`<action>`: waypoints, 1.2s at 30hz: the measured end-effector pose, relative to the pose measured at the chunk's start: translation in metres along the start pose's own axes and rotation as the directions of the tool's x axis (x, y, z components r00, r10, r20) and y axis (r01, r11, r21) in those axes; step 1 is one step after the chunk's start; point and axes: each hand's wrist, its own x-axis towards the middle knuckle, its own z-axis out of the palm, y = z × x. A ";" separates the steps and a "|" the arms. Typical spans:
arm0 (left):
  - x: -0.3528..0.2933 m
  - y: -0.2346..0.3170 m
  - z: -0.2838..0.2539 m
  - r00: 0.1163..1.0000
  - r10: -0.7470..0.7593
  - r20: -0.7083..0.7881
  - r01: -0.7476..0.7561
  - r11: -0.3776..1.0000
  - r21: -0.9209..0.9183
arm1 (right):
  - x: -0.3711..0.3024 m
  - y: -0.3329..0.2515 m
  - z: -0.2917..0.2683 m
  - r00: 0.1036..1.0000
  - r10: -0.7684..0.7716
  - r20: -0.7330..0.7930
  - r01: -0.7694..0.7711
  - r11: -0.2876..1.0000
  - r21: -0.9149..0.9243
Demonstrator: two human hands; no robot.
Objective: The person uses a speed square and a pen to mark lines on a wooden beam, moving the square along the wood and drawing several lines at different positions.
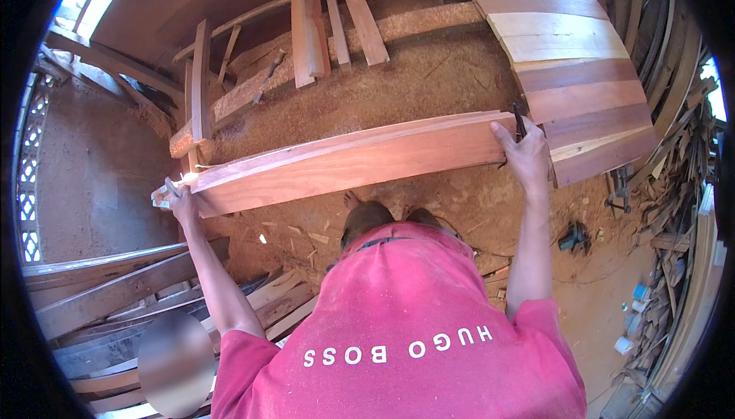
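Observation:
A long reddish wooden board lies across in front of me, its broad face toward me and a paler strip of wood along its far edge. My left hand is closed at the board's left end, beside a small whitish-blue object that I cannot make out. At the other end, my right hand grips the board with the thumb on its face. A thin dark tool sticks up by the right fingers; its kind is unclear.
A panel of joined light and dark boards stands at the right. Loose planks rest over a rough timber at the back. Stacked timber lies at lower left, offcuts at far right. A dark power tool sits on the dusty floor.

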 end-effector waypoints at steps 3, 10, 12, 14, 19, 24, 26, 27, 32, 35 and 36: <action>0.041 -0.041 0.000 0.962 0.271 0.026 -0.265 0.954 -0.138 | 0.012 -0.018 0.014 0.996 0.049 0.071 -0.035 0.982 -0.185; -0.020 0.042 0.049 0.966 0.043 0.255 -0.054 0.998 0.037 | 0.019 0.014 0.026 0.998 0.053 0.038 -0.034 0.923 -0.384; -0.023 0.048 0.017 0.948 -0.048 0.314 0.052 0.999 -0.004 | 0.019 0.010 0.030 0.995 0.045 0.088 -0.012 0.938 -0.346; -0.032 0.056 -0.003 0.984 -0.016 0.179 0.005 0.998 0.057 | 0.016 0.010 0.031 0.996 0.039 0.086 -0.005 0.930 -0.368; -0.070 0.164 -0.023 0.909 0.390 -0.148 -0.410 0.902 -0.138 | 0.017 0.023 0.021 0.995 0.059 0.075 -0.041 0.972 -0.230; -0.152 0.289 -0.048 0.849 0.499 0.173 -0.114 0.492 -0.863 | 0.024 0.042 0.024 0.994 0.106 -0.013 -0.106 0.994 0.030; -0.165 0.310 -0.039 0.624 0.734 0.268 -0.147 0.447 -0.882 | 0.014 0.031 0.013 0.968 0.167 -0.186 -0.128 0.970 0.208; -0.170 0.322 -0.028 0.539 0.780 0.320 -0.187 0.481 -0.857 | 0.010 0.031 0.007 0.913 0.230 -0.336 -0.094 0.922 0.375; -0.218 0.377 0.041 0.113 0.725 0.679 0.129 0.667 -0.734 | -0.044 0.043 -0.031 0.950 0.274 -0.148 -0.168 0.852 0.496; -0.226 0.393 0.082 -0.091 0.643 0.760 0.083 0.766 -0.638 | -0.080 0.000 -0.008 0.935 0.300 0.189 -0.354 0.828 0.435; -0.228 0.398 0.096 -0.146 0.625 0.767 0.063 0.779 -0.623 | -0.089 -0.005 0.001 0.895 0.287 0.341 -0.415 0.815 0.403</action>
